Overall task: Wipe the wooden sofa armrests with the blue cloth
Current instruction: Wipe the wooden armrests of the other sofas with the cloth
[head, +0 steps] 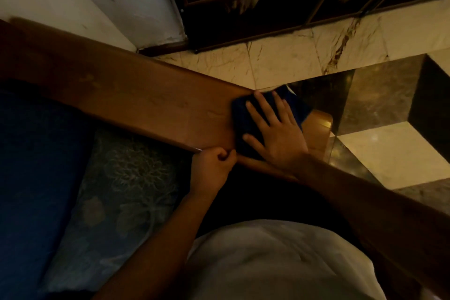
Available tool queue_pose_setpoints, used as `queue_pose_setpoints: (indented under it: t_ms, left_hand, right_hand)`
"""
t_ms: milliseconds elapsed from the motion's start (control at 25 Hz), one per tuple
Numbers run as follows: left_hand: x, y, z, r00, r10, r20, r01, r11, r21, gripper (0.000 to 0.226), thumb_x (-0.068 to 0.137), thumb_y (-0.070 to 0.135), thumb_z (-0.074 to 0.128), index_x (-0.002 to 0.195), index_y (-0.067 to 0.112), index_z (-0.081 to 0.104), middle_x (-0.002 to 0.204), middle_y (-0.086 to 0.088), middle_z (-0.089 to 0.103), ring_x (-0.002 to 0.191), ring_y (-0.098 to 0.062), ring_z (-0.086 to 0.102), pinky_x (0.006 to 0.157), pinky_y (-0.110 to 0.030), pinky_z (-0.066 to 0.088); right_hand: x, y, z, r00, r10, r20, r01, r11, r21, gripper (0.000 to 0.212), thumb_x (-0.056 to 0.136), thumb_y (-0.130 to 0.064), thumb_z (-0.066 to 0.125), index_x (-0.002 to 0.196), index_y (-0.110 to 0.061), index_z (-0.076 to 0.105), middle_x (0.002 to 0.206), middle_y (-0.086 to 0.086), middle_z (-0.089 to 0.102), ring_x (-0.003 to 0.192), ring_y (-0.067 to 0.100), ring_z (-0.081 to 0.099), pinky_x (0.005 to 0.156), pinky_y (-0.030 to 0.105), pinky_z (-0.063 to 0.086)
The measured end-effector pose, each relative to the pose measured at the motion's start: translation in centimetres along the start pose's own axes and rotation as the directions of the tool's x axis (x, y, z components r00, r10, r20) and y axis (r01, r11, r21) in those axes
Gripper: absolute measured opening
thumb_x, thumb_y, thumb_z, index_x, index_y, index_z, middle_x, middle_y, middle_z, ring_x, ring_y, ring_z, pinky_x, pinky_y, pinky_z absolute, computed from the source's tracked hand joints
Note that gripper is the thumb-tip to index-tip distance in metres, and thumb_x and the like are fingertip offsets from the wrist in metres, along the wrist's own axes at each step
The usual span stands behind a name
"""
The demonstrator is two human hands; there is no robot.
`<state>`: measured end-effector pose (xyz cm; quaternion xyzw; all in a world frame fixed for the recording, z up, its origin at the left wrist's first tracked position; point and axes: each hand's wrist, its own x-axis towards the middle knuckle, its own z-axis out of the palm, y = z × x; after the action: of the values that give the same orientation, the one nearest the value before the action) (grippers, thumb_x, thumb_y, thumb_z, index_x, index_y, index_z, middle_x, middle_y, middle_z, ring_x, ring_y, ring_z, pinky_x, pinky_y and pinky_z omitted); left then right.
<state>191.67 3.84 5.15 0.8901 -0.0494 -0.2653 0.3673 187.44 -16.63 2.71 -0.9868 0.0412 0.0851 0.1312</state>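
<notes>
Head view: I'm pressing my right hand [277,129], fingers spread flat, on the blue cloth [246,126] at the near end of the wooden armrest [146,102]. My left hand [211,168] is curling round its inner edge. Judging mid-wipe: this armrest underway, any other one out of view.

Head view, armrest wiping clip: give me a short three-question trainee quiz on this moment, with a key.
1. True or false: the right hand lies flat with spread fingers on the blue cloth.
2. Which end of the wooden armrest is the cloth on? A) the wall end B) the front end, by the marble floor C) the middle
3. Fill in: the left hand is curled at the armrest's ____ edge, next to the patterned cushion.

Key: 1 true; 2 B; 3 inner (seat-side).
</notes>
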Motion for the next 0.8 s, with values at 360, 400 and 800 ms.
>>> queue_pose_setpoints:
  t_ms: [360, 400, 800]
  left_hand:
    - [2.1, -2.6, -2.4, 0.87, -0.448, 0.206, 0.434, 0.894, 0.11, 0.082, 0.053, 0.092, 0.065, 0.087, 0.019, 0.076, 0.087, -0.007, 0.079, 0.08, -0.028, 0.076, 0.077, -0.038, 0.061]
    - [2.2, -2.6, -2.4, 0.832, -0.488, 0.262, 0.494, 0.868, 0.05, 0.078, 0.053, 0.09, 0.069, 0.089, 0.021, 0.075, 0.089, -0.008, 0.079, 0.081, -0.028, 0.077, 0.074, -0.035, 0.061]
    - [3.4, -3.6, -5.0, 0.764, -0.564, 0.313, 0.636, 0.578, -0.512, 0.047, 0.08, 0.051, 0.081, 0.11, 0.019, 0.065, 0.105, -0.008, 0.073, 0.09, -0.027, 0.073, 0.071, -0.04, 0.062]
  right_hand:
    - [-7.4, 0.3, 2.5, 1.0, 0.009, 0.003, -0.008, 0.985, -0.172, 0.102, 0.084, -0.084, 0.045, 0.165, -0.03, 0.015, 0.173, 0.012, 0.009, 0.156, 0.05, 0.0, 0.125, 0.065, 0.007]
    - [-5.9, -0.7, 2.4, 0.999, -0.036, 0.001, 0.036, 0.984, -0.174, 0.105, 0.08, -0.083, 0.05, 0.164, -0.03, 0.018, 0.173, 0.013, 0.011, 0.156, 0.052, 0.001, 0.125, 0.066, 0.007]
    - [8.7, -1.6, -2.0, 0.98, 0.175, 0.097, -0.176, 0.984, -0.005, 0.084, 0.086, -0.089, 0.027, 0.155, -0.042, 0.025, 0.146, 0.011, 0.051, 0.121, 0.045, 0.055, 0.098, 0.056, 0.047]
